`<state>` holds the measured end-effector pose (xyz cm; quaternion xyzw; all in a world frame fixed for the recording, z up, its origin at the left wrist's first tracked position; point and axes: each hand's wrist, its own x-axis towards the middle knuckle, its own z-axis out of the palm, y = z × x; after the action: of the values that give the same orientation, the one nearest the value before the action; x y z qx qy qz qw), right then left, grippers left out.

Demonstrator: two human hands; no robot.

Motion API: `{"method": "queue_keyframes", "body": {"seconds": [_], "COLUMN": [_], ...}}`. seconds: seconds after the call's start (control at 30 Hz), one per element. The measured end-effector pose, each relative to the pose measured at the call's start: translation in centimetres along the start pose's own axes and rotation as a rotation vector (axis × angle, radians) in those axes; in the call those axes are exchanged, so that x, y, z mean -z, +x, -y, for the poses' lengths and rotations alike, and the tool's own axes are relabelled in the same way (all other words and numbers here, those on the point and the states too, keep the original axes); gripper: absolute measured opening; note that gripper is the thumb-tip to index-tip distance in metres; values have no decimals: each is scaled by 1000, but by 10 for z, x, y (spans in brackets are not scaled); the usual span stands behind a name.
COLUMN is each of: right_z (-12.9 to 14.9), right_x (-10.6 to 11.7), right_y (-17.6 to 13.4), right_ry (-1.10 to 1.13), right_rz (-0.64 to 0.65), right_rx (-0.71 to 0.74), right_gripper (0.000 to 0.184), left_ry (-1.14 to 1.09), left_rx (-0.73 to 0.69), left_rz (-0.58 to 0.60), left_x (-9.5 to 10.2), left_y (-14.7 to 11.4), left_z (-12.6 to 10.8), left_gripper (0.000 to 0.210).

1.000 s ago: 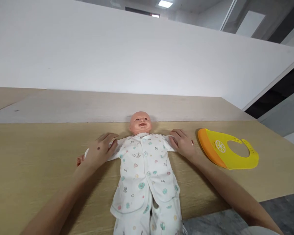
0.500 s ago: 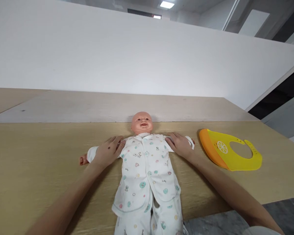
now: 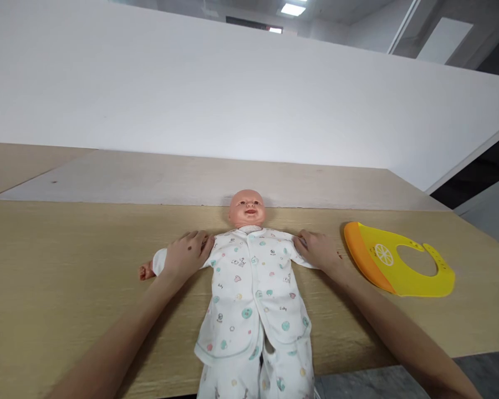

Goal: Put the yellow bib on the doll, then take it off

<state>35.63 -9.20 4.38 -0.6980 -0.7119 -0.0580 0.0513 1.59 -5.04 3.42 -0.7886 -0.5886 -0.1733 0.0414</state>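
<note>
A baby doll (image 3: 251, 293) in a white printed jacket and trousers lies on its back, head toward the wall and arms spread. My left hand (image 3: 188, 255) is curled over the doll's arm on the left, its fingertips near the shoulder. Beyond that hand a white cuff and the doll's small hand (image 3: 146, 271) stick out. On the other side, my right hand (image 3: 316, 249) is closed around the doll's sleeve, covering most of that forearm. Both thumbs are partly hidden. A yellow bib (image 3: 403, 263) with an orange pocket lies flat to the right of my right hand.
The wooden table (image 3: 66, 310) has a paler strip (image 3: 183, 177) along its back, against a white partition (image 3: 233, 83). Its front edge shows at the lower right, above a grey floor (image 3: 366, 383).
My right hand has slid outward along the doll's sleeve, from near the shoulder toward the cuff. My left hand stays on the other arm. The whole view has shifted slightly.
</note>
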Motion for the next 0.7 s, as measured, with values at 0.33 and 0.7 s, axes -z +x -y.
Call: {"method": "queue_keyframes", "body": {"seconds": [0.33, 0.7], "right_z": [-1, -4], "right_x": [-3, -7], "right_y": [-1, 0], "right_ry": [-5, 16], "right_rz": [-16, -18], "right_rx": [50, 71], "right_gripper": [33, 35], "left_ry": [-298, -249], "left_rx": [-165, -206], "left_rz": [-83, 20], "left_x": [-5, -7], "left_y": [-4, -1], "left_z": [-3, -2], "left_gripper": [28, 30]}}
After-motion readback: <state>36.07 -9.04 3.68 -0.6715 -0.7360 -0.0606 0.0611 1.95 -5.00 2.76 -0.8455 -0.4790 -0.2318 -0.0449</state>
